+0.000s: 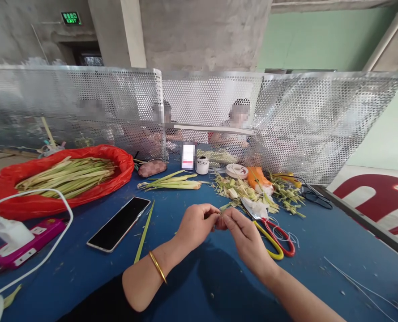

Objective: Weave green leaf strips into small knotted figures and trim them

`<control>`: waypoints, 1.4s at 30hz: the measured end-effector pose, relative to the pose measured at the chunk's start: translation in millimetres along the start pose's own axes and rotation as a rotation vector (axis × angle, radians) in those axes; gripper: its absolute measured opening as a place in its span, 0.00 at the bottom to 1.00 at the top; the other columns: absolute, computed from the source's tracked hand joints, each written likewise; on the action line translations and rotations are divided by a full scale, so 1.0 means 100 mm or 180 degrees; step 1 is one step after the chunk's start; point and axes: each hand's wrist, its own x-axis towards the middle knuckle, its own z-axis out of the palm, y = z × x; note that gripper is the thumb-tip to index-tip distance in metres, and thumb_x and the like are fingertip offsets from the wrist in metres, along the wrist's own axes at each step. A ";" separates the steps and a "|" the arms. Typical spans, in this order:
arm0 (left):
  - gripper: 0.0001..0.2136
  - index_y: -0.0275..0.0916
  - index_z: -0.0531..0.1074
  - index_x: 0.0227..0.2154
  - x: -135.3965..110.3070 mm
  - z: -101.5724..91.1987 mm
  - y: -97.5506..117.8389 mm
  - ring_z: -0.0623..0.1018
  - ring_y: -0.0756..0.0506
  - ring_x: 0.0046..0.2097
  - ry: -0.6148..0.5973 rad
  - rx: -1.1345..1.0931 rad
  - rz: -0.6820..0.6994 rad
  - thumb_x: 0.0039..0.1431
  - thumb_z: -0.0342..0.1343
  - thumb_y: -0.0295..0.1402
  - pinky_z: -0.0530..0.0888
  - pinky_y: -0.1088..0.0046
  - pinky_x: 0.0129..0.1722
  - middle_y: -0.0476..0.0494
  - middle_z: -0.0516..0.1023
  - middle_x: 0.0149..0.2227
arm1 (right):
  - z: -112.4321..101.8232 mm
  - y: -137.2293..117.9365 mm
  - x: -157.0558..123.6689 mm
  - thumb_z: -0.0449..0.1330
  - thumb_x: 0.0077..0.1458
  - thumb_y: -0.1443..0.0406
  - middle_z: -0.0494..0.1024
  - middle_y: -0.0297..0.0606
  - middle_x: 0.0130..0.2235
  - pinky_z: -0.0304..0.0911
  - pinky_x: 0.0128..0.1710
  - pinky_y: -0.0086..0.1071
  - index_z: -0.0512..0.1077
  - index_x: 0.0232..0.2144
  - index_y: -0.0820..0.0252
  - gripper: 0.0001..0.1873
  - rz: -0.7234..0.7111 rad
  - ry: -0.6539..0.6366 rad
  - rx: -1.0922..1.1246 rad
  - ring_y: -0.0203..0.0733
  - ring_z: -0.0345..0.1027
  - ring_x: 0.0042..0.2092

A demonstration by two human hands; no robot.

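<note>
My left hand (197, 223) and my right hand (244, 235) meet over the middle of the blue table, fingertips pinched together. Whatever they pinch is small and mostly covered by the fingers; a bit of green shows just behind them. Right beside my right hand lie scissors (276, 237) with red and yellow handles, blades pointing toward a heap of pale green plant scraps (225, 185). A single long green leaf strip (144, 232) lies left of my left wrist, next to a dark-screened phone (120, 223). Beyond my hands rests a small bunch of pale green stalks (175, 182).
At left, a red plastic bag (125, 163) holds many leaf strips, near a purple power strip (27, 248) with a white charger cable. A perforated metal screen (212, 85) stands at the back, with people behind it. White tape roll (236, 171) and loose white threads (353, 279) lie at right.
</note>
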 end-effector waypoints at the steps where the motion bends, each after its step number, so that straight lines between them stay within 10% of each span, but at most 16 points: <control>1: 0.09 0.38 0.77 0.28 0.00 0.01 -0.01 0.73 0.49 0.25 -0.0013 0.0005 -0.0017 0.54 0.51 0.31 0.68 0.76 0.26 0.48 0.76 0.23 | 0.01 0.01 0.00 0.47 0.66 0.61 0.67 0.34 0.28 0.61 0.32 0.30 0.62 0.26 0.56 0.15 0.0037 -0.0008 -0.0100 0.37 0.62 0.31; 13: 0.11 0.39 0.79 0.27 -0.04 0.01 0.05 0.76 0.47 0.30 0.0074 0.0375 0.0165 0.52 0.51 0.28 0.69 0.74 0.32 0.47 0.80 0.25 | 0.08 -0.01 -0.08 0.44 0.64 0.70 0.65 0.34 0.28 0.54 0.30 0.32 0.58 0.28 0.56 0.12 -0.1047 -0.0163 -0.1300 0.39 0.57 0.30; 23: 0.08 0.36 0.75 0.31 0.02 -0.01 0.05 0.77 0.48 0.32 0.0078 -0.2556 -0.1813 0.45 0.65 0.29 0.73 0.74 0.32 0.45 0.79 0.30 | 0.02 0.01 -0.03 0.54 0.61 0.56 0.69 0.33 0.29 0.62 0.34 0.31 0.65 0.30 0.57 0.12 0.0228 0.0412 0.0501 0.39 0.65 0.33; 42: 0.03 0.36 0.76 0.32 -0.05 0.10 0.08 0.76 0.51 0.29 0.0051 -0.3106 -0.2331 0.53 0.62 0.28 0.76 0.74 0.35 0.49 0.77 0.28 | 0.16 0.09 0.00 0.67 0.44 0.56 0.78 0.37 0.25 0.63 0.35 0.33 0.80 0.25 0.61 0.14 0.1485 0.0519 0.1459 0.43 0.70 0.32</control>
